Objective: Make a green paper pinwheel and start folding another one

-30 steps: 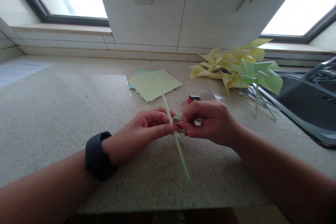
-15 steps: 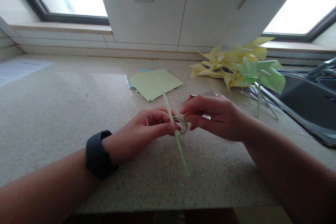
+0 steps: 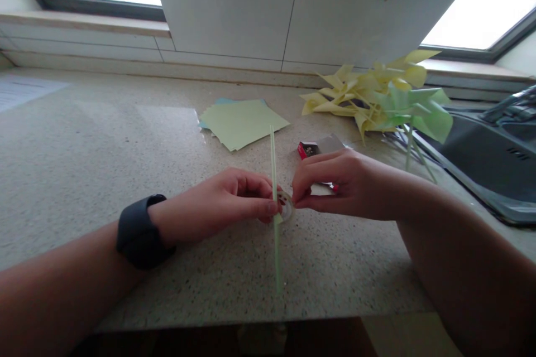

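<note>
1. Speckled counter (image 3: 104, 167) spans the scene; dark sink (image 3: 481, 162) at far right.
2. Paper pinwheels (image 3: 377, 100) piled far right; green sheets (image 3: 240, 122) far centre.
3. Left hand (image 3: 218, 206) pinches the pale green straw (image 3: 274, 178); right hand (image 3: 339, 184) pinches the small tape roll (image 3: 287, 206) touching it, near centre.
4. Small red box (image 3: 305, 149) just beyond the right hand.

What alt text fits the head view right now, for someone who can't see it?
Two bare hands meet over a speckled counter: the left hand pinches a pale green straw and the right hand pinches a small tape roll against it. Behind lie green paper sheets, a small red box and a pile of paper pinwheels.
</note>
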Motion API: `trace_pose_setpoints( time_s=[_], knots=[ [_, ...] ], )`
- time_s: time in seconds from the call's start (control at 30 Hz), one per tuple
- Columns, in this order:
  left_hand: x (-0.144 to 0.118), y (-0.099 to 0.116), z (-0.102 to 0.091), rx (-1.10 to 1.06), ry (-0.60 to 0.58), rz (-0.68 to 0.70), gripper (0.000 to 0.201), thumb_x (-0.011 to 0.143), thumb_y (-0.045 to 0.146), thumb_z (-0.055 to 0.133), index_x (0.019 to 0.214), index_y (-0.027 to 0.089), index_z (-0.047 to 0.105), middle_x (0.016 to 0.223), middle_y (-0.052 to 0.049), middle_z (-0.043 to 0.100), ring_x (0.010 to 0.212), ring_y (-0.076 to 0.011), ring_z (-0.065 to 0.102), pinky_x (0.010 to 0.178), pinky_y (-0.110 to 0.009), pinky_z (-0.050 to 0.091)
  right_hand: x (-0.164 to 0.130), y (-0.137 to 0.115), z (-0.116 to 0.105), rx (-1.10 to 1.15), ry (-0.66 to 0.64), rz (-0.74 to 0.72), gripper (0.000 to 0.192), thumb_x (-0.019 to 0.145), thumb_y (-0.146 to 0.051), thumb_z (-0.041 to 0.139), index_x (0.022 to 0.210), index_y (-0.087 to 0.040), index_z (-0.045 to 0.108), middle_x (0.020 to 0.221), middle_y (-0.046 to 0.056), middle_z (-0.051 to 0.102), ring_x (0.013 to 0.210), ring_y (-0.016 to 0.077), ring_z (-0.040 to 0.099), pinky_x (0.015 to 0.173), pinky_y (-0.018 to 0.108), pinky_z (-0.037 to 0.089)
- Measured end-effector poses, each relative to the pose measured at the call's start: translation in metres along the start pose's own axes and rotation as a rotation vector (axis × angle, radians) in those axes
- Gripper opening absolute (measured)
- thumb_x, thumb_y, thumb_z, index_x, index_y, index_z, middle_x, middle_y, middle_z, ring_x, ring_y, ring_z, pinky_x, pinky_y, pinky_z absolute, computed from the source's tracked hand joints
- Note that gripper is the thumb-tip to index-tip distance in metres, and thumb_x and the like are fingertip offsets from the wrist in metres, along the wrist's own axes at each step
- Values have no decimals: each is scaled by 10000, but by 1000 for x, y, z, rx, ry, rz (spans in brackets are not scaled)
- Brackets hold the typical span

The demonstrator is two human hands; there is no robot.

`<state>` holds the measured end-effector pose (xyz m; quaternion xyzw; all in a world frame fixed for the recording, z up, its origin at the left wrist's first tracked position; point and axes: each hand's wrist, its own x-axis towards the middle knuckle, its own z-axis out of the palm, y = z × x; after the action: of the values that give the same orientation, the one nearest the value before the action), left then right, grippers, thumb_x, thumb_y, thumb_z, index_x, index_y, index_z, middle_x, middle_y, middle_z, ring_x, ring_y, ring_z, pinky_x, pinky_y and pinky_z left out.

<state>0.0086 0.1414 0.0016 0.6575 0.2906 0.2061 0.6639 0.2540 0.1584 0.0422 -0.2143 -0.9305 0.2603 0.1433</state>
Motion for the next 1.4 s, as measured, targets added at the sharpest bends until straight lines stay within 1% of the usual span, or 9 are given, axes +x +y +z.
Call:
trace_pose_setpoints(
  time_s=[0.27, 0.43, 0.6, 0.77, 0.9, 1.1, 1.23, 1.33, 1.4],
  knots=[
    [-1, 0, -1, 69, -41, -41, 205, 922, 367, 654, 910, 168, 704, 909, -16, 662, 877, -173, 574, 792, -302, 414, 0, -2, 5, 19, -42, -14, 48, 851, -120, 671, 850, -168, 678, 810, -10, 687, 739, 96, 614, 729, 229, 467],
    [-1, 0, -1, 71, -50, -52, 209, 923, 374, 649, 873, 173, 673, 826, 16, 595, 790, -141, 511, 725, -276, 381, 0, -5, 12, -47, 35, -55, 140, 741, -37, 663, 764, -173, 636, 737, -42, 624, 675, 81, 558, 674, 218, 428],
    [-3, 1, -1, 42, -76, -87, 196, 923, 338, 636, 814, 176, 612, 771, 39, 519, 729, -121, 434, 663, -257, 340, 3, -6, 20, -119, 69, -78, 156, 658, -20, 630, 702, -169, 613, 674, -51, 569, 629, 87, 511, 615, 232, 385],
    [-4, 1, -2, 41, -72, -105, 182, 918, 323, 638, 815, 177, 603, 753, 45, 498, 708, -117, 411, 635, -253, 320, 4, -6, 23, -130, 97, -95, 164, 614, -5, 611, 673, -158, 599, 650, -50, 544, 608, 83, 486, 593, 230, 362],
    [-2, 0, -2, 45, -58, -73, 200, 916, 337, 648, 803, 174, 619, 752, 41, 517, 724, -122, 436, 666, -256, 342, 4, -6, 22, -108, 116, -98, 168, 611, -8, 602, 677, -162, 587, 661, -51, 540, 611, 79, 479, 595, 221, 365],
    [-2, 0, -1, 53, -14, -50, 208, 906, 383, 662, 852, 184, 683, 820, 11, 615, 781, -147, 518, 729, -276, 389, 3, -6, 21, -94, 115, -90, 162, 608, -28, 589, 665, -176, 560, 655, -51, 523, 607, 85, 465, 589, 226, 359],
    [-2, -1, 0, 8, 12, -50, 206, 901, 379, 678, 822, 189, 685, 856, 1, 657, 806, -148, 555, 755, -271, 413, 2, -5, 19, -78, 111, -87, 179, 612, -22, 591, 679, -182, 547, 668, -52, 524, 619, 85, 466, 598, 229, 366],
    [-2, -3, 0, -51, 38, -38, 191, 906, 358, 680, 816, 190, 695, 837, 4, 660, 789, -138, 562, 753, -262, 422, 1, -6, 14, -69, 116, -85, 202, 639, -15, 603, 720, -188, 541, 700, -55, 534, 645, 83, 477, 622, 226, 386],
    [-1, -5, 0, -101, 63, -14, 193, 904, 356, 687, 816, 185, 702, 862, -4, 669, 783, -133, 558, 751, -260, 426, 1, -6, 10, -74, 144, -64, 205, 673, -43, 648, 787, -189, 561, 750, -45, 563, 682, 91, 510, 650, 231, 415]
  ],
)
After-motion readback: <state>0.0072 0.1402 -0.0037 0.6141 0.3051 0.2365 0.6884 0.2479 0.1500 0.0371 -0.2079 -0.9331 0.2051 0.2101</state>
